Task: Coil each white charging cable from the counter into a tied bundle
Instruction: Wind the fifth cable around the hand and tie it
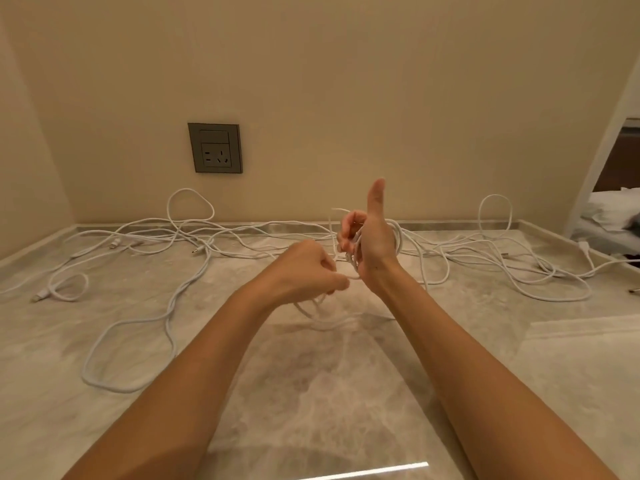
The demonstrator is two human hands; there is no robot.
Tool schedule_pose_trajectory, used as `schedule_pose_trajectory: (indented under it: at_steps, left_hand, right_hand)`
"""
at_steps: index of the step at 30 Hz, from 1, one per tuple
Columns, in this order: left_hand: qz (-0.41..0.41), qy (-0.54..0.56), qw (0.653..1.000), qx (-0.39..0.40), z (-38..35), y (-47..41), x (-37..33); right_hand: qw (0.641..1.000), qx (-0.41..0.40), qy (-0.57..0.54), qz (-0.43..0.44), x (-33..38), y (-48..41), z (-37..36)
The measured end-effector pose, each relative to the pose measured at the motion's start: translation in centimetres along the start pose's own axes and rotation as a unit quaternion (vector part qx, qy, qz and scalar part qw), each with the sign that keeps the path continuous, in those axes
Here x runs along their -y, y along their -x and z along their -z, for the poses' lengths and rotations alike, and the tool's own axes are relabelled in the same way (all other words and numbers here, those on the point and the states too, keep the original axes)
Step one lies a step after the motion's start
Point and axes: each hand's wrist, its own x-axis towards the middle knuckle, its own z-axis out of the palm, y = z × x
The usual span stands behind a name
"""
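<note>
My right grip [372, 244] — thumb up — curls round the coiled cable [355, 261]. My left grip [308, 271] pinches its loose strand.

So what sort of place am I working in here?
Probably a hotel room or bedroom alcove: a marble-look counter against a plain wall with a grey wall socket, and white bedding showing through the opening at right. White charging cables sprawl across the counter.
</note>
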Motion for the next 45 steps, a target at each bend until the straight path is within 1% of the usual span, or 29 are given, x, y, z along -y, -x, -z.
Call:
schedule_pose_trajectory:
  at_steps: [4,7,8,10,12,13,15,17,19,21,23,25,26,28,29,30,32,33,34,35,37,40,43,45]
  left_hand:
    - [0.052,0.134,0.989,-0.027,1.6,0.1,0.2]
    - [0.067,0.242,0.966,-0.069,3.3,0.1,1.1]
    - [0.061,0.258,0.961,-0.082,3.7,0.1,1.3]
    - [0.037,0.249,0.961,-0.116,4.1,0.1,1.6]
    - [-0.004,0.209,0.962,-0.175,4.1,0.0,1.6]
    - [-0.028,0.19,0.959,-0.208,4.1,-0.1,1.6]
    - [-0.057,0.16,0.951,-0.259,4.1,-0.4,1.6]
    - [-0.071,0.139,0.943,-0.293,4.2,-0.7,1.8]
    - [-0.077,0.117,0.943,-0.302,4.0,-0.8,1.9]
    - [-0.07,0.1,0.95,-0.286,3.6,-0.9,2.4]
    - [-0.047,0.084,0.962,-0.256,2.8,-1.1,3.0]
    - [-0.027,0.055,0.976,-0.208,1.9,-1.2,3.6]
    - [-0.021,0.045,0.983,-0.179,1.5,-1.2,3.7]
    - [-0.012,0.049,0.992,-0.119,0.6,-1.0,3.3]
    - [-0.009,0.048,0.994,-0.093,0.2,-0.9,3.1]
    - [-0.011,0.019,0.998,-0.064,-0.3,-0.8,2.9]
    - [-0.023,-0.067,0.997,-0.019,-1.0,-0.7,2.5]
    - [-0.033,-0.093,0.995,-0.007,-1.2,-0.6,2.4]
    - [-0.04,-0.109,0.993,0.007,-1.3,-0.6,2.3]
    - [-0.041,-0.124,0.991,0.019,-1.3,-0.7,2.2]
    - [-0.045,-0.149,0.987,0.026,-1.1,-0.7,2.2]
    - [-0.057,-0.178,0.982,-0.001,-0.6,-0.4,2.1]
    - [-0.069,-0.175,0.981,-0.051,-0.4,-0.2,1.7]
    - [-0.067,-0.144,0.983,-0.09,0.1,-0.1,1.3]
  right_hand:
    - [0.991,0.004,0.135,0.005,0.0,-0.1,0.1]
    - [0.98,0.027,0.199,-0.011,-0.1,-0.2,0.9]
    - [0.973,0.043,0.226,-0.021,-0.2,-0.4,1.2]
    - [0.955,0.091,0.279,-0.046,-0.5,-0.6,1.7]
    - [0.942,0.165,0.275,-0.1,-0.7,-0.6,2.0]
    - [0.932,0.222,0.255,-0.131,-0.7,-0.5,1.9]
    - [0.897,0.351,0.207,-0.172,-0.7,-0.3,1.5]
    - [0.855,0.464,0.114,-0.202,-0.9,0.2,0.5]
    - [0.814,0.536,0.0,-0.226,-1.4,0.7,-0.6]
    - [0.767,0.587,-0.101,-0.238,-1.8,1.1,-1.4]
    - [0.718,0.617,-0.218,-0.237,-2.0,1.5,-2.1]
    - [0.672,0.618,-0.341,-0.223,-1.7,1.7,-2.5]
    - [0.66,0.605,-0.393,-0.21,-1.6,1.6,-2.6]
    - [0.667,0.558,-0.463,-0.174,-1.4,1.3,-2.5]
    - [0.684,0.521,-0.487,-0.156,-1.1,1.2,-2.4]
    - [0.715,0.462,-0.505,-0.142,-0.8,1.2,-2.3]
    - [0.806,0.287,-0.505,-0.115,0.0,1.0,-1.8]
    - [0.838,0.2,-0.498,-0.1,0.3,0.8,-1.4]
    - [0.854,0.131,-0.497,-0.086,0.6,0.6,-1.1]
    - [0.861,0.081,-0.497,-0.075,0.7,0.3,-0.7]
    - [0.881,0.011,-0.47,-0.055,0.4,-0.2,0.1]
    - [0.931,-0.063,-0.358,-0.035,-0.4,-0.8,1.3]
    - [0.98,-0.07,-0.187,-0.006,-1.1,-0.8,1.5]
    - [0.997,-0.066,-0.029,0.005,-1.5,-0.7,1.3]
